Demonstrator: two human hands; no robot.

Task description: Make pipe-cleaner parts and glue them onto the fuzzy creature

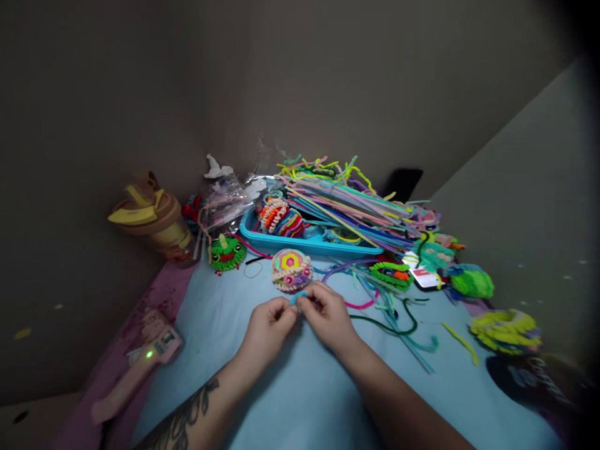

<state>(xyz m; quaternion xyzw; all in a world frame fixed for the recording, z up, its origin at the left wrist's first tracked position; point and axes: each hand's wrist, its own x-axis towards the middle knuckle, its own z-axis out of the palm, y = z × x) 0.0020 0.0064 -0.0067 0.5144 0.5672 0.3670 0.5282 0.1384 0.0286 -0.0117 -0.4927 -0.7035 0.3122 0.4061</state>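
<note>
Blue stem [299, 297] curves above blue cloth [314, 394]; grey wall [281, 75] behind.

Left hand [267, 328]: bare, thumb uppermost, fingers curled, thumb and forefinger pinched together. Left forearm [234, 375]: bare, slanting in from lower left; dark tattoo [185, 419] toward the elbow. Right hand [330, 319]: bare, back upward, fingers bent under, thumb extended toward the left. Right forearm [403, 394]: bare, slanting in from lower right. Fingertips near one another; wrists apart.
</note>
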